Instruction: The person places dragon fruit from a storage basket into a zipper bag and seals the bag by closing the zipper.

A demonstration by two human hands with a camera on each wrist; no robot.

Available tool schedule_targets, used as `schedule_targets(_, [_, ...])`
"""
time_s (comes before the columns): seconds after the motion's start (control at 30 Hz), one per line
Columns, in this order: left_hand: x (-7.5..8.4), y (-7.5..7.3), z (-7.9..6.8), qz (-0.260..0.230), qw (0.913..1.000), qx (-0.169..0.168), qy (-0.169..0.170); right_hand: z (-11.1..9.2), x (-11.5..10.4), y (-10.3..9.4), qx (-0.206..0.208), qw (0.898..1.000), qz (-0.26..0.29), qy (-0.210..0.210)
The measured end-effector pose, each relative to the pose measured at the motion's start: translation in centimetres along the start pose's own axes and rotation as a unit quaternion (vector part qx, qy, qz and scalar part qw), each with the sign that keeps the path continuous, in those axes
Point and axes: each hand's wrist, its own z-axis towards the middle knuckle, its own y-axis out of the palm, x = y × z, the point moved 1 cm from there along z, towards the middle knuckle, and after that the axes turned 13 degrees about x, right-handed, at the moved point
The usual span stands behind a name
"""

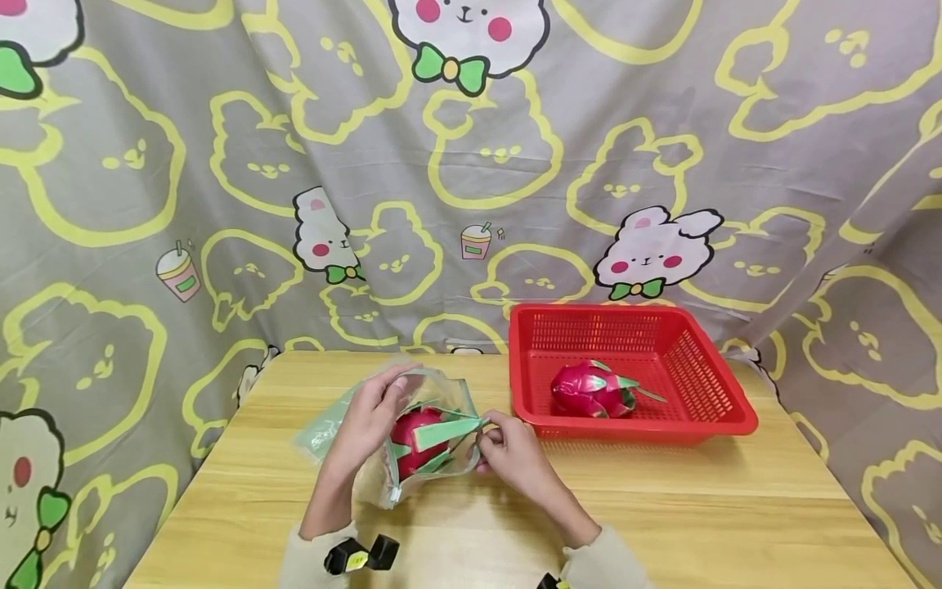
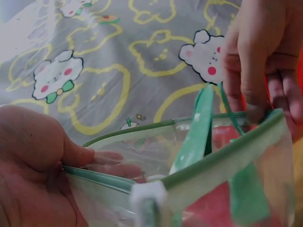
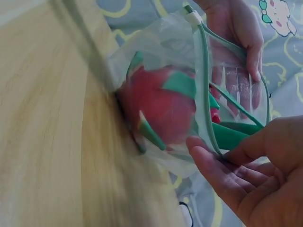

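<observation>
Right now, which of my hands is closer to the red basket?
Right. Your right hand holds the rim of the bag near the red basket's front left corner; your left hand is farther left, across the bag's mouth.

I see left hand (image 1: 377,411) and right hand (image 1: 513,451) holding clear, green-edged plastic bag (image 1: 325,427); red, green-leafed dragon fruit (image 1: 408,427) inside; second fruit (image 1: 584,391) in red slotted plastic basket (image 1: 708,375).

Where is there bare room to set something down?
Bare tabletop lies in front of the red basket, right of the right sleeve, and between the clear bag and the table's left edge. A small patch of basket floor is bare right of the dragon fruit. It's crowded where left hand and right hand hold the bagged fruit.
</observation>
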Motion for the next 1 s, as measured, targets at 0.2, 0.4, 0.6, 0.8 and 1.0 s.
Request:
schedule_targets(0.2, [0.2,-0.1,-0.1,-0.012,0.9999,0.002,-0.001,0.0,-0.9,-0.1,0.032,0.999,0.021,-0.012])
schedule_targets(0.4, [0.5,-0.1,-0.3,0.02,0.999,0.023,0.033,0.0,-1.5,-0.6,0.055,0.997,0.051,-0.006])
schedule_targets(0.6, [0.8,0.0,-0.4,0.047,0.9966,0.043,0.051,0.1,-2.0,-1.0,0.073,0.995,0.07,-0.013])
schedule_targets(0.8, [1.1,0.0,-0.3,0.016,0.9972,0.049,0.054,0.3,-2.5,-1.1,0.086,0.995,0.046,-0.028])
schedule_targets(1.0, [1.4,-0.2,-0.2,-0.022,0.9972,0.043,0.057,0.8,-3.2,-1.0,0.085,0.995,0.018,-0.043])
